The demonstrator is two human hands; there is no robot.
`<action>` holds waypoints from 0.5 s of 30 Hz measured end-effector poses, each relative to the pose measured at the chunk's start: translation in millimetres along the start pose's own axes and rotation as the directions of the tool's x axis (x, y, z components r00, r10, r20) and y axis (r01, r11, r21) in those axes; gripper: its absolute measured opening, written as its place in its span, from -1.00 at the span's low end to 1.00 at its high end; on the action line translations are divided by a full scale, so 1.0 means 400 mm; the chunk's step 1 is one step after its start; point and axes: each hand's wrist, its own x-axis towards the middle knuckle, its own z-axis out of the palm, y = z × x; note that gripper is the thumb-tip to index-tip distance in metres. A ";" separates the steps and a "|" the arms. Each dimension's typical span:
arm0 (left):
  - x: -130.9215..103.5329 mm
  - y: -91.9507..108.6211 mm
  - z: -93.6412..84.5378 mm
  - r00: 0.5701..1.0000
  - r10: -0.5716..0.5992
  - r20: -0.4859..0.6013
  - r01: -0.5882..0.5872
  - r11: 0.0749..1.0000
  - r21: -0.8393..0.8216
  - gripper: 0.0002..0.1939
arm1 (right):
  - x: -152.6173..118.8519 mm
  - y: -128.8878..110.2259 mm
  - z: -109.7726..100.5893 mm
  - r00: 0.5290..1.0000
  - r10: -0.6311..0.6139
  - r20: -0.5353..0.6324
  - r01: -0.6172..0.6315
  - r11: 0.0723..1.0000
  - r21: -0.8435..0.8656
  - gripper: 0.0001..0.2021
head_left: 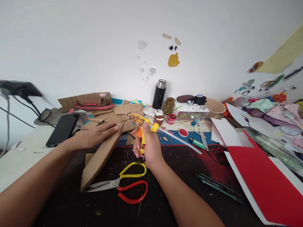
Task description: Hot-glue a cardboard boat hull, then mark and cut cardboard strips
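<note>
At the lower centre of the frame we see scissors (114,183) with yellow and red handles on a black mat (182,176), and at lower right a utility knife (219,187). Left of centre, a cardboard strip (101,160) slants upward; our left hand (104,132) lies at its upper end, fingers close together, though we cannot tell whether they grip. At the centre, our right hand (152,146) has its fingers wrapped around the handle of a yellow glue gun (140,119), nozzle toward the left. Beyond stands a black thermos (159,94).
</note>
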 end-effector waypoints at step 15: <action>0.015 0.005 0.065 0.981 -0.027 0.193 0.025 1.000 0.015 -0.29 | 0.000 -0.001 0.001 0.999 0.008 0.035 -0.008 1.000 0.000 -0.27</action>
